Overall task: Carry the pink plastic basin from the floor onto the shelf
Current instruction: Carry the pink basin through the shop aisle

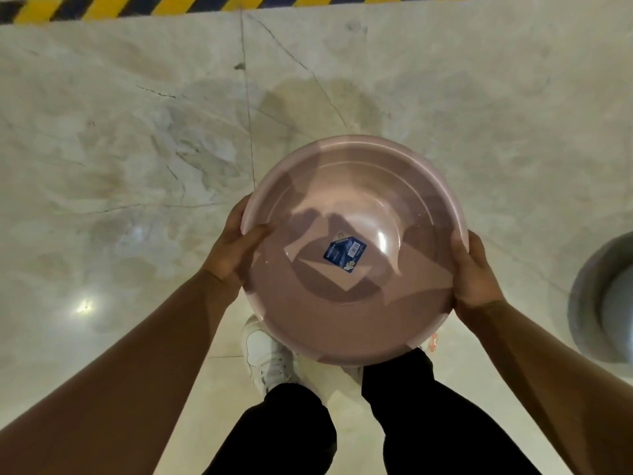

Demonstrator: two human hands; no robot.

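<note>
The pink plastic basin (346, 303) is round and empty, with a small blue label stuck on its bottom. It is held up off the floor, level, in front of my legs. My left hand (233, 248) grips its left rim, thumb over the edge. My right hand (474, 272) grips the right rim the same way. No shelf is in view.
Pale marble floor tiles (137, 149) lie all around. A yellow-and-black hazard stripe (171, 5) runs along the far edge. A grey round basin (603, 303) sits on the floor at the right edge. My white shoe (265, 354) and black trousers show below the basin.
</note>
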